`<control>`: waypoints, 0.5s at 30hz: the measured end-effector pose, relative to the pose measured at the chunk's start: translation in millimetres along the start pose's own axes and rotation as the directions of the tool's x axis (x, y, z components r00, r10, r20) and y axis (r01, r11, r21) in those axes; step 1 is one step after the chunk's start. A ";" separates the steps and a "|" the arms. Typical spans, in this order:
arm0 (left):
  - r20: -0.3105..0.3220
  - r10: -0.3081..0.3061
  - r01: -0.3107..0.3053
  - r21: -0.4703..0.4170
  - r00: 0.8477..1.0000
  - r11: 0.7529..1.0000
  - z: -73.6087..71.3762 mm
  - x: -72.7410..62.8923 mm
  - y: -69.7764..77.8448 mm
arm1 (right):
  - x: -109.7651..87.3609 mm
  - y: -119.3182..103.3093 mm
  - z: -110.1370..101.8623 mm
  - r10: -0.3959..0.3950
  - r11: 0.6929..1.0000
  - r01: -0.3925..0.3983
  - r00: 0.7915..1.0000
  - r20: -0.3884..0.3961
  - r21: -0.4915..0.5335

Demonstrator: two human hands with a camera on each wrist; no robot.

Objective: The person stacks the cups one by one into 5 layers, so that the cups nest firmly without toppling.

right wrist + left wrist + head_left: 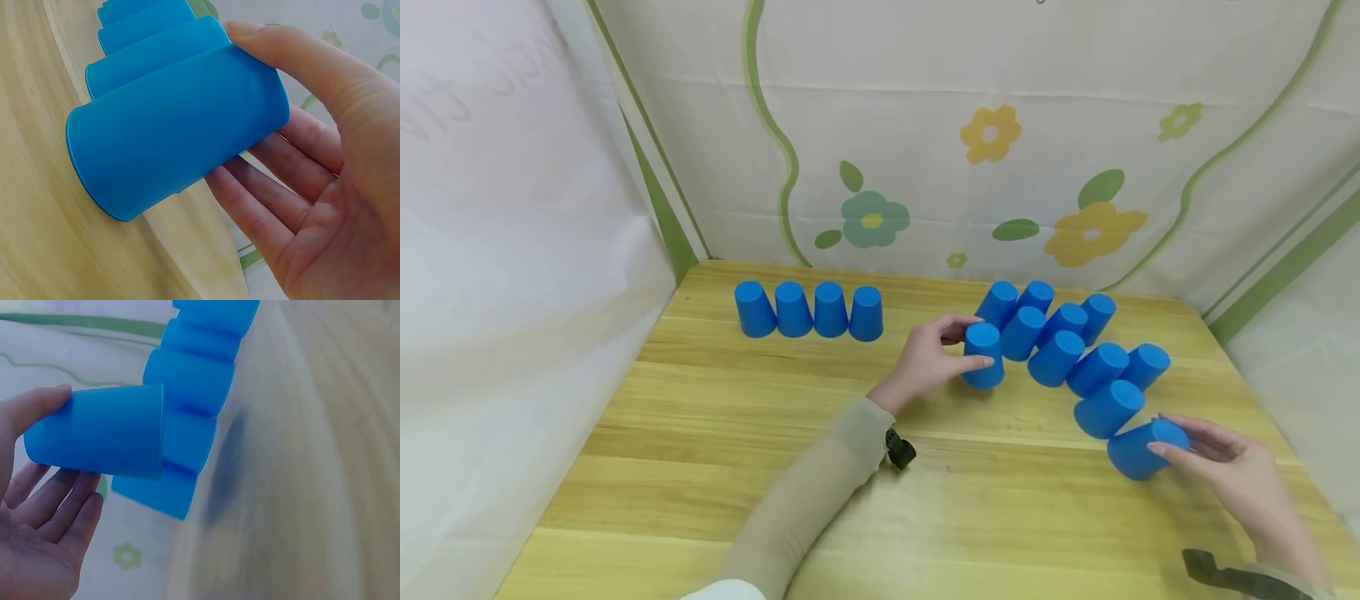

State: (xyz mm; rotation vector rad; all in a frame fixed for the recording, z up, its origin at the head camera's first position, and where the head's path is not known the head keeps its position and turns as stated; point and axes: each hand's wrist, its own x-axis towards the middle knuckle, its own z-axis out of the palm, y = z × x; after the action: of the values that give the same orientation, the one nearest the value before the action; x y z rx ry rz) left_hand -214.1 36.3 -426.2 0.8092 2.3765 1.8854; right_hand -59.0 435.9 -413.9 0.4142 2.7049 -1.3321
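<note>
My left hand point(928, 358) grips an upside-down blue cup point(983, 357) between thumb and fingers, just left of the cup cluster. In the left wrist view this cup point(100, 431) is held off the wooden table, with a shadow beside it. At the near right, my right hand point(1232, 467) has its thumb and fingers around another upside-down blue cup point(1138, 452). That cup point(175, 131) is the nearest one in a slanting row, close to its neighbour point(1107, 410). Several more blue cups point(1056, 358) stand upside down behind it in two staggered rows.
Several blue cups point(811, 311) stand upside down side by side at the back left of the wooden table point(700, 467). A white cloth point(910, 67) with printed flowers hangs behind the table, and further cloth point(512, 250) hangs along the left side.
</note>
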 end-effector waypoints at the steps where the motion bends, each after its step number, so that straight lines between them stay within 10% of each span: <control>1: -0.007 0.001 -0.001 0.006 1.000 1.000 -3.1 0.6 0.2 | 0.0 0.3 -0.2 -0.003 1.000 0.003 1.000 0.001 0.002; 15: -0.061 0.008 0.001 0.136 0.998 0.991 -56.4 14.6 11.1 | 0.0 0.3 -0.8 -0.004 1.000 0.004 1.000 0.000 -0.003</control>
State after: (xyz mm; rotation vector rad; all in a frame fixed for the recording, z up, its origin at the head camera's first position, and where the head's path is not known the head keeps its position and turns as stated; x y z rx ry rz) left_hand -240.0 -7.5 -395.8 0.7744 2.5654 1.7910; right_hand -58.9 436.7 -413.6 0.4085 2.7092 -1.3298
